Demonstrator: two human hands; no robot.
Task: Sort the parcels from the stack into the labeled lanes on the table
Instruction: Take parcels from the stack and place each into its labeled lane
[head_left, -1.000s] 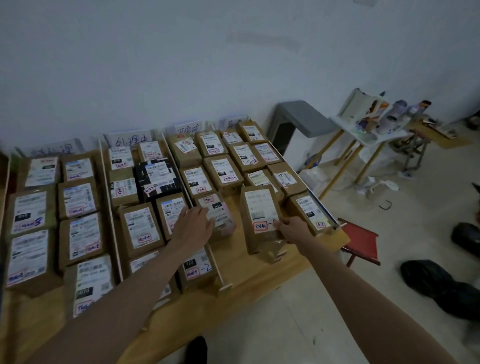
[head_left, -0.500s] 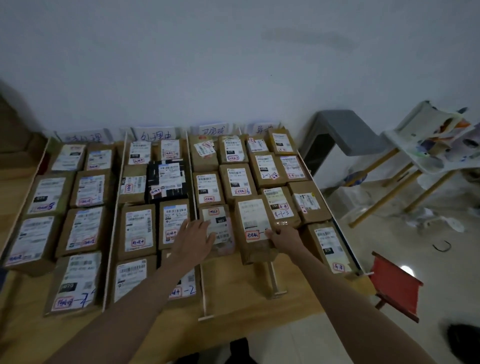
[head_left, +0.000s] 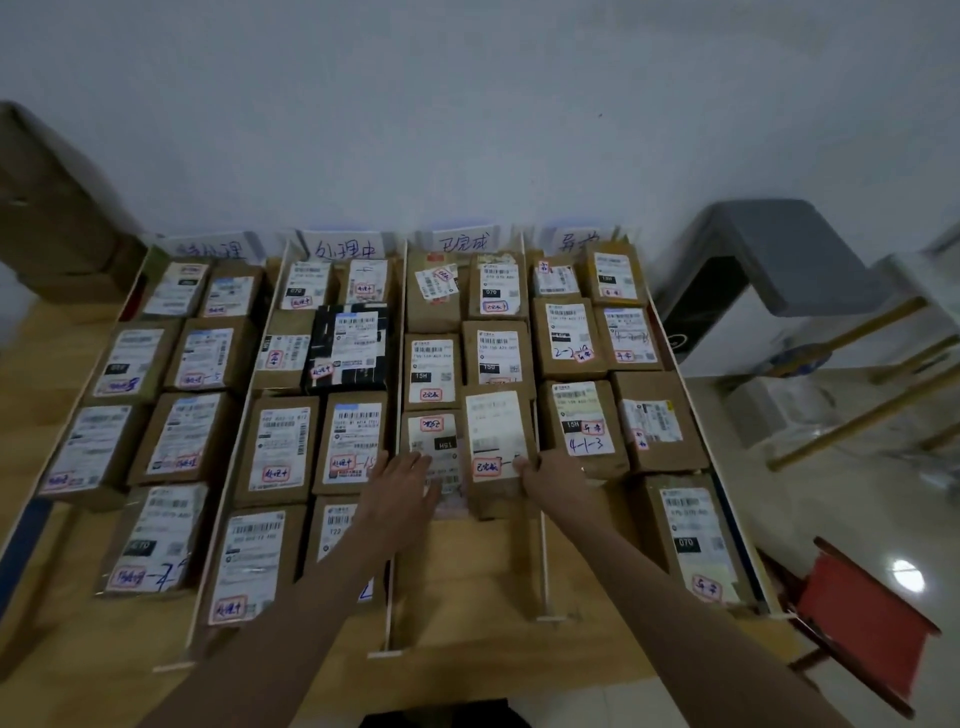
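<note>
Sorting looks close to finished, judging by the layout: four lanes on the bench (head_left: 467, 582), split by thin white dividers (head_left: 544, 561), are each filled with brown parcels in two columns, and handwritten lane cards (head_left: 464, 242) stand against the wall. The parcel in hand (head_left: 497, 447) sits at the near end of the third lane, right column, label up with a red-ringed stamp. The right hand (head_left: 555, 475) grips its near right corner, fingers curled around the edge. The left hand (head_left: 402, 483) lies flat and spread on the neighbouring parcel (head_left: 432, 451), steadying it. Remaining: seating this one squarely; no source stack is in view, so I cannot tell how many are left. Free bench shows only at the near ends of the lanes. A black parcel (head_left: 349, 347) sits in lane two. Off the bench to the right: red stool (head_left: 866, 618), grey bin (head_left: 769, 260), wooden-legged furniture; the divider close by the right wrist could catch.
</note>
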